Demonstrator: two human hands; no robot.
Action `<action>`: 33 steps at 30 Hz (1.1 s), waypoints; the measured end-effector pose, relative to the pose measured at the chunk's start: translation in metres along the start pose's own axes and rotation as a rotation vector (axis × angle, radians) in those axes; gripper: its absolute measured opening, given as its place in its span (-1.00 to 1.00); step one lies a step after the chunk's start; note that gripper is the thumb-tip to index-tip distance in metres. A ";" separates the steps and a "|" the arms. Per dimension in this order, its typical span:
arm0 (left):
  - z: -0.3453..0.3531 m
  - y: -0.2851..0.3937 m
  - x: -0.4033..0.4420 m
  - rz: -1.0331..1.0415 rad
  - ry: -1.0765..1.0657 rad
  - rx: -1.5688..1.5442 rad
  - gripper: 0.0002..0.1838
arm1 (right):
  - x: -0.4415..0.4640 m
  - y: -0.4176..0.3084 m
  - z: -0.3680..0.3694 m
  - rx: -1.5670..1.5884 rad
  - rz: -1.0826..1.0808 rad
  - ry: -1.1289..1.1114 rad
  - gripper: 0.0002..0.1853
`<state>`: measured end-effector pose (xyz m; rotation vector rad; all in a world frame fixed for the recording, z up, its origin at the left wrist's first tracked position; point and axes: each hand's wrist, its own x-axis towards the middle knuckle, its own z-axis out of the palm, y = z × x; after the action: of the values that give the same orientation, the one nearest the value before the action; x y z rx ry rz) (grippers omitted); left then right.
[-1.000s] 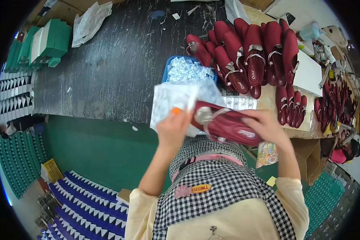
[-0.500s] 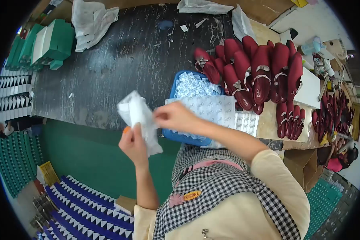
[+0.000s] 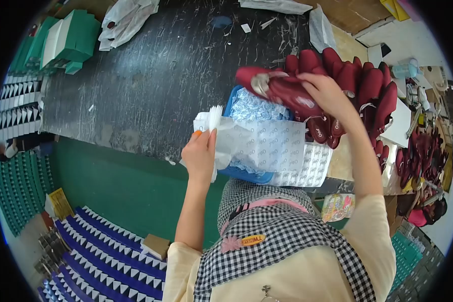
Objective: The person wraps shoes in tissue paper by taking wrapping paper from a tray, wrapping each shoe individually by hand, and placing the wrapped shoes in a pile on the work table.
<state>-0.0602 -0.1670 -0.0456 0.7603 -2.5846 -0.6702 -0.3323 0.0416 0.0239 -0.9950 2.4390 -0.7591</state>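
My left hand (image 3: 200,153) is closed round white tissue paper (image 3: 215,121), which fans out above the fingers and lies against a sheet of printed paper (image 3: 274,143). An orange cover shows on one fingertip. My right hand (image 3: 327,93) grips dark red shoes (image 3: 287,90), blurred by motion, by one end; whether it is one or a pair is hard to tell. They hang over a blue basket (image 3: 259,177) filled with small white-and-blue packets (image 3: 256,106). Beside them, more dark red shoes (image 3: 372,85) stand in a cluster. The printed paper partly covers the basket.
On the black table (image 3: 146,90), green boxes (image 3: 70,45) are stacked at the far left, with white paper (image 3: 128,22) near them. A white box (image 3: 390,113) stands at right. Blue racks (image 3: 116,256) line the floor at lower left. Other people are at the far edges.
My right hand has left the white paper, moved up and right, and taken hold of the dark red shoes. My left hand has moved right and up with the white paper.
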 end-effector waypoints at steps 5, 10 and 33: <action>-0.009 0.021 -0.001 0.152 -0.037 0.225 -0.88 | -0.112 -0.082 -0.030 0.063 0.107 -0.255 -0.70; -0.046 0.083 -0.065 0.434 0.029 0.030 -0.78 | -0.111 -0.070 0.064 1.026 0.463 -0.631 -0.60; -0.007 0.119 -0.067 0.024 -0.118 -0.333 -0.68 | -0.208 0.221 -0.076 -0.063 0.166 1.038 -0.73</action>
<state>-0.0526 -0.0422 0.0097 0.5960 -2.4852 -1.1313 -0.3475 0.3506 -0.0215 -0.4144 3.3448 -1.3891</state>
